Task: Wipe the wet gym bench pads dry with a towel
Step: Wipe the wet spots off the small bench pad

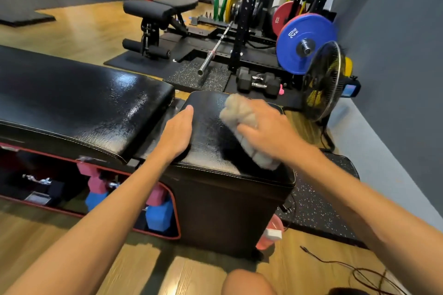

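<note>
The right hand grips a bunched towel on the small pad; the left hand rests there flat, fingers straight

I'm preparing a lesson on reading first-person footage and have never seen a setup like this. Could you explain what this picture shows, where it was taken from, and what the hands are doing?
There is one picture, taken by a wide-angle camera worn on a person's head, looking forward and down, so the two arms reach in from the bottom. No machine is involved; these are bare hands. The scene is a gym. In front is a black bench with two pads: a long pad and a small seat pad, both shiny with droplets. The left hand rests flat and open on the small pad's left edge. The right hand has its grip on a bunched beige towel, pressing it on that pad. It looks blurred, probably mid-wipe. Behind are a fan and a blue weight plate.
</note>
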Available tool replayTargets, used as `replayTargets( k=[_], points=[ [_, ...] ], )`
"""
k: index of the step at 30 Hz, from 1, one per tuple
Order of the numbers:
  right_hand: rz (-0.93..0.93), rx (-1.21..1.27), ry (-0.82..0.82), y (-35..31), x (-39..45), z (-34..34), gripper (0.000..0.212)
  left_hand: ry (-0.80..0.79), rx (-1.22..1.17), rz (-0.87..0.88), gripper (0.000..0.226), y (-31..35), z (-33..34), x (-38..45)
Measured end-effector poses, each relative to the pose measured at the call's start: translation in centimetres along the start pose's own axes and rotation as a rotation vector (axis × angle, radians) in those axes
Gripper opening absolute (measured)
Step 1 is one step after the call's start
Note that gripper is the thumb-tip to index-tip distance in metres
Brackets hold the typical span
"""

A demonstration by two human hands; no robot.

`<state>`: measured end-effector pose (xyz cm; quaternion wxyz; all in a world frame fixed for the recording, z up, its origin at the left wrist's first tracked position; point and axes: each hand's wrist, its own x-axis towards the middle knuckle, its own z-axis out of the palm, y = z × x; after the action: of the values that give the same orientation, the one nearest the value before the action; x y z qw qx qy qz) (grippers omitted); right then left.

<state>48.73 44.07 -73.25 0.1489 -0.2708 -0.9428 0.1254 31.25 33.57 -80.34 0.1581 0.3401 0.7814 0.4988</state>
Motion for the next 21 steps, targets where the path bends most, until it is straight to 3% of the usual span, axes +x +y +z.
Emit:
replayTargets(
  k=[5, 7, 9, 12, 17, 21],
  points=[
    [0.07, -0.127, 0.078, 4.1, 7.0, -3.7, 0.063, 0.0, -0.022, 0.008, 0.029, 0.7, -0.3, -0.8],
    [0.101, -0.207, 0.027, 5.8, 9.3, -3.0, 0.059, 0.023, 0.012, 0.021, 0.038, 0.6, -0.3, -0.8],
    [0.159, -0.301, -0.04, 7.2, 10.5, -1.2, 0.058, 0.118, 0.179, 0.073, 0.027, 0.1, -0.1, -0.3],
    [0.194, -0.305, -0.22, 8.3, 10.4, 2.7, 0.074, 0.309, 0.168, -0.003, 0.021, -0.7, 0.1, 0.7],
    [0.121, -0.196, -0.217, 9.3, 10.3, 3.7, 0.078, 0.221, 0.088, -0.02, 0.045, -0.3, -0.2, 0.0],
    [0.047, -0.202, -0.189, 8.0, 7.7, 3.4, 0.074, 0.19, 0.103, -0.004, 0.034, 0.0, -0.2, -0.5]
  ],
)
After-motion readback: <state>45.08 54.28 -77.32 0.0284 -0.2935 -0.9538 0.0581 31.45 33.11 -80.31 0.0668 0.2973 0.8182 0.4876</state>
